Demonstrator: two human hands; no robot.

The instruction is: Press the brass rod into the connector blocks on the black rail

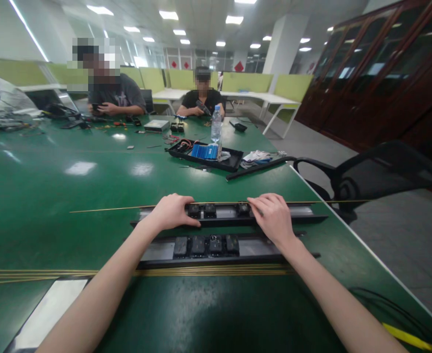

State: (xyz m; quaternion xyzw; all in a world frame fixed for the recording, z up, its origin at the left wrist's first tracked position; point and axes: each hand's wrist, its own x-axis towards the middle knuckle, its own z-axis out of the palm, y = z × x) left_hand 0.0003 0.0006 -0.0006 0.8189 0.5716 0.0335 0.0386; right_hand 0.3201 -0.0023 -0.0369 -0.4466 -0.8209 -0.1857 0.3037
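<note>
Rod (219, 203) along black channel (225, 222); right hand (273, 214) pinches it; left hand (169, 212) spans channel, grip wide.

the gap between the left hand (173, 211) and right hand (272, 213) leaves way down to the far black channel (230, 222), though black blocks (210, 211) stand inside and a thin golden rod (107, 210) crosses its far side, jutting past both ends. nearer, four taller blocks (198, 245) bar the middle of the second channel (260, 244), while the forearms hem in its ends. the rod bundle (216, 270) lies low before it; between the forearms, green tabletop (204, 314) offers room. the left is wide open; ahead, the black tray (234, 159), upright water bottle (216, 125) and gloves (255, 159) obstruct.
</note>
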